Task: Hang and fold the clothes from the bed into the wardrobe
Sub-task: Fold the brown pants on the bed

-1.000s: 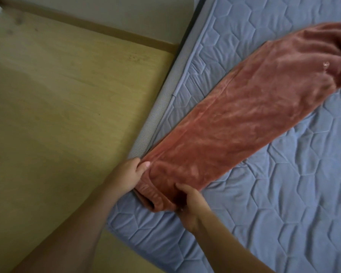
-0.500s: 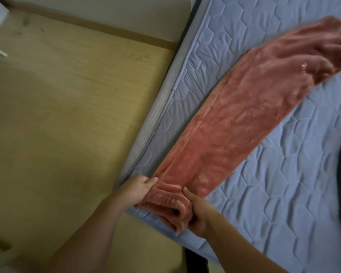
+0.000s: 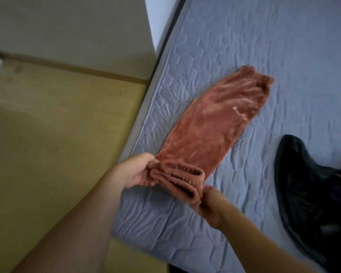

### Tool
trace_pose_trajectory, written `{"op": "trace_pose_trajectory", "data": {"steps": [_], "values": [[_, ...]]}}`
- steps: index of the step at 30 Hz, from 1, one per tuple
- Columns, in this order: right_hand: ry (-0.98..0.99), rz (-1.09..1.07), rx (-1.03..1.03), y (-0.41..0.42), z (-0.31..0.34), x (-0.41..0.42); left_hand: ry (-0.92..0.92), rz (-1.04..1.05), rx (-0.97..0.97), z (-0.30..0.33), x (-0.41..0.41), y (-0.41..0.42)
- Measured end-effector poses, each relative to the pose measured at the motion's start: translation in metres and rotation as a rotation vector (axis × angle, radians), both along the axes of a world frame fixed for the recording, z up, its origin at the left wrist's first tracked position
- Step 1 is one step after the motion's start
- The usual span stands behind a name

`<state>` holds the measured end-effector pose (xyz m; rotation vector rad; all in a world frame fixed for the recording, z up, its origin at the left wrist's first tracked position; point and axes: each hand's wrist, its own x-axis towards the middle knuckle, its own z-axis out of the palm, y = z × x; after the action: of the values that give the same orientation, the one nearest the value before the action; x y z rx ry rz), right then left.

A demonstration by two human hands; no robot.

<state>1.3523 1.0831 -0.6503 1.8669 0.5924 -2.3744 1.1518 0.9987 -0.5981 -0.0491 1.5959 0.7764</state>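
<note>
On a grey-blue quilted mattress (image 3: 234, 46) set beside a yellow wooden floor (image 3: 57, 134), the gathered cuffed end of a pair of rust-pink velvety trousers (image 3: 211, 131) was pinched between the curled fingers of the left hand (image 3: 135, 171) and of the right hand (image 3: 209, 201), the rest of the garment being laid flat along the mattress near its edge. The folding step was judged to be in hand, and the held end would next need to be carried over toward the far end so that the edges met squarely. One pair of trousers, one dark crumpled garment (image 3: 313, 194) well apart at the right, and two hands were counted.
</note>
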Motion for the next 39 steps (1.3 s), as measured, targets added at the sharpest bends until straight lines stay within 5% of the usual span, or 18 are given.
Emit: {"op": "trace_pose_trajectory", "data": {"steps": [3, 8, 11, 14, 17, 23, 31, 35, 39], "values": [[0.036, 0.181, 0.094, 0.046, 0.007, 0.000, 0.035, 0.078, 0.132, -0.010, -0.003, 0.046], [0.029, 0.645, 0.498, 0.101, -0.016, 0.004, 0.498, -0.350, 0.195, -0.042, -0.007, 0.117], [0.260, 0.289, 0.457, 0.131, -0.039, -0.003, 0.677, -0.505, 0.243, -0.055, -0.011, 0.161], [0.483, -0.025, 0.226, 0.174, -0.061, -0.011, 0.335, -0.258, 0.406, -0.066, -0.008, 0.196], [0.538, -0.029, 0.083, 0.207, -0.084, -0.008, 0.411, -0.210, 0.436, -0.094, -0.007, 0.215], [0.263, -0.098, 0.461, 0.223, -0.112, -0.004, 0.733, -0.582, 0.140, -0.144, 0.005, 0.203], [0.196, -0.349, 1.001, 0.335, -0.054, -0.051, 0.964, -0.386, 0.497, -0.100, -0.022, 0.332], [0.088, -0.327, 0.918, 0.398, -0.075, -0.066, 1.157, -0.429, 0.214, -0.125, -0.041, 0.397], [-0.016, -0.174, 0.951, 0.357, -0.158, -0.051, 1.177, -0.685, -0.146, -0.197, -0.032, 0.370]]}}
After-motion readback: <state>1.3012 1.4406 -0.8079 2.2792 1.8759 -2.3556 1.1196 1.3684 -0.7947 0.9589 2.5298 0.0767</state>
